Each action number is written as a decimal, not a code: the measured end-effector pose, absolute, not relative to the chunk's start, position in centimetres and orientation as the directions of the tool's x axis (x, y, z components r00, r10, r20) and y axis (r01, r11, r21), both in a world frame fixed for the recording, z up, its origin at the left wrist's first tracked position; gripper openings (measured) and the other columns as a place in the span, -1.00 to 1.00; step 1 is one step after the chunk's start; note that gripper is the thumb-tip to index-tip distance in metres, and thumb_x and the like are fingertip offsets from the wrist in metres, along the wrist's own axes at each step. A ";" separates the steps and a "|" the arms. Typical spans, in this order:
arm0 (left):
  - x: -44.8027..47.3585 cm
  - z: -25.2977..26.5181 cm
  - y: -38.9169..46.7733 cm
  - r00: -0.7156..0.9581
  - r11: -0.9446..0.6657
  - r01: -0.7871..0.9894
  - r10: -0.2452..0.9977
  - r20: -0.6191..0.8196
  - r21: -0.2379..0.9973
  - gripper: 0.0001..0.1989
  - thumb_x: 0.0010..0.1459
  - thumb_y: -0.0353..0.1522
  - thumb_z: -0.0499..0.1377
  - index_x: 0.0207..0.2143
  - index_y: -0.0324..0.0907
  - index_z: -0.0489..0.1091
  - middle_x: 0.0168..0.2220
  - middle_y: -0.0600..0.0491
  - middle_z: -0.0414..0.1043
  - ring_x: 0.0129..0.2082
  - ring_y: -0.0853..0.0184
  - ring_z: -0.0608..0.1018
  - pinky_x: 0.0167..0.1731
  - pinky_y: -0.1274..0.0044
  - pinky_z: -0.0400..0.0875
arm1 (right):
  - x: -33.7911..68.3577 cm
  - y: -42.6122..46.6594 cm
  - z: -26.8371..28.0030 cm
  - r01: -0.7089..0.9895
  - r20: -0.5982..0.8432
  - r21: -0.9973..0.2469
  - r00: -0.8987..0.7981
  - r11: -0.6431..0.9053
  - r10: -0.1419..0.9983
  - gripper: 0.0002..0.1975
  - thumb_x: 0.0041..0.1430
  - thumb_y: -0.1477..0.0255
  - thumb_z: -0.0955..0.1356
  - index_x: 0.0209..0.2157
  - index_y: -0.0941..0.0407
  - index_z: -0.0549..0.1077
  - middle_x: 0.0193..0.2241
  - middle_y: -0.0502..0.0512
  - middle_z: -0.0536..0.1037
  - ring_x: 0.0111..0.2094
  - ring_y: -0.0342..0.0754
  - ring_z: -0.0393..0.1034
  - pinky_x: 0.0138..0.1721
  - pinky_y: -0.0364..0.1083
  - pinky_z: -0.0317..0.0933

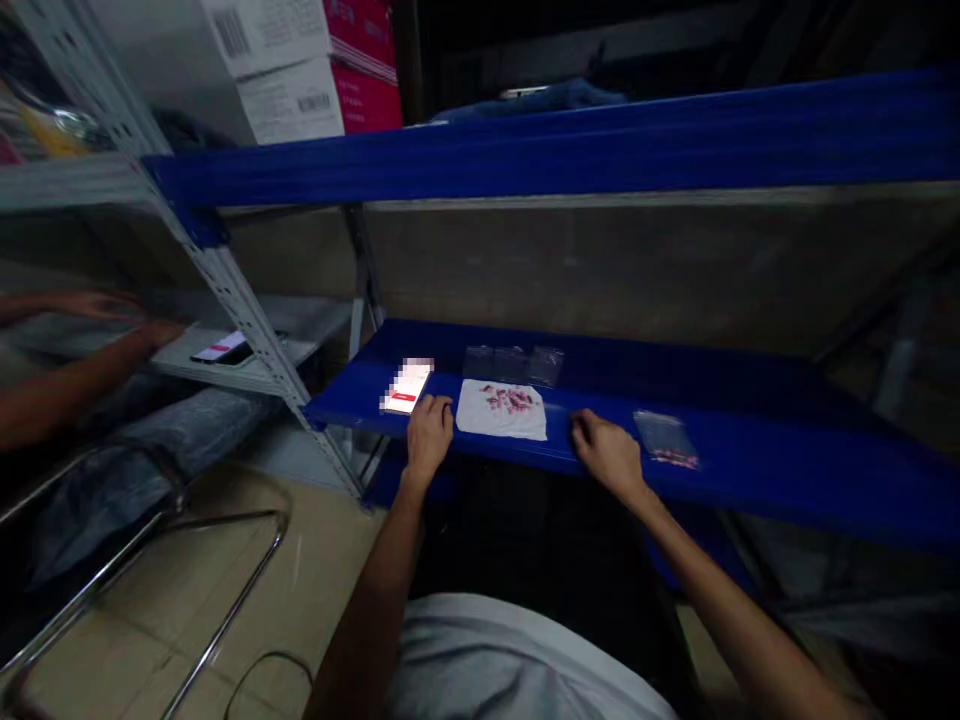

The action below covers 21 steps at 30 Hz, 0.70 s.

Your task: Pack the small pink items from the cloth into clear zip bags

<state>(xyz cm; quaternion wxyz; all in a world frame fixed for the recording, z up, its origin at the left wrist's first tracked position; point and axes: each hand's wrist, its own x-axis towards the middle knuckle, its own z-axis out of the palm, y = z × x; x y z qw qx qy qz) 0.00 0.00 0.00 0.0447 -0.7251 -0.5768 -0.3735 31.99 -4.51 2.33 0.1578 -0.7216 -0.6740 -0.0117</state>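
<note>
My left hand (pixel 429 432) is resting flat and empty by the phone (pixel 406 386); my right hand (pixel 606 450) is curling, perhaps pinching nothing. I'm keeping both steady beside the white sheet (pixel 501 410) holding red pieces (pixel 510 398).

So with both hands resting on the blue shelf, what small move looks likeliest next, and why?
Probably the right hand shifts left to the white sheet and picks at the small red pieces: both hands lie empty beside it, and filled bags lie at right.
</note>
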 end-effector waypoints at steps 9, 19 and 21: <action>0.0 0.0 0.1 0.018 -0.319 0.854 0.807 0.590 0.410 -0.71 0.39 -0.46 0.01 -0.01 -0.17 0.50 -0.13 -0.08 0.53 -0.09 0.16 0.56 0.00 0.36 0.44 | 31.9 -4.6 2.6 0.973 0.219 -0.227 0.091 -0.040 0.971 -0.64 0.48 0.28 0.17 0.07 0.07 0.49 -0.15 0.23 0.67 -0.23 0.11 0.58 -0.35 -0.06 0.12; 0.0 0.3 0.1 -0.001 -0.291 0.859 0.821 0.571 0.421 -0.71 0.39 -0.44 0.02 -0.02 -0.13 0.52 -0.15 -0.06 0.53 -0.10 0.17 0.56 -0.03 0.39 0.44 | 31.8 -4.7 2.6 0.971 0.240 -0.238 0.076 -0.018 0.968 -0.67 0.47 0.30 0.19 0.06 0.06 0.50 -0.09 0.22 0.67 -0.26 0.06 0.57 -0.34 -0.09 0.15; 0.0 0.4 0.0 -0.005 -0.284 0.861 0.825 0.565 0.423 -0.71 0.39 -0.44 0.02 -0.03 -0.13 0.52 -0.15 -0.06 0.53 -0.11 0.17 0.56 -0.04 0.39 0.44 | 31.8 -4.6 2.5 0.971 0.247 -0.240 0.076 -0.015 0.966 -0.68 0.47 0.30 0.20 0.05 0.05 0.50 -0.10 0.20 0.67 -0.27 0.06 0.57 -0.35 -0.09 0.15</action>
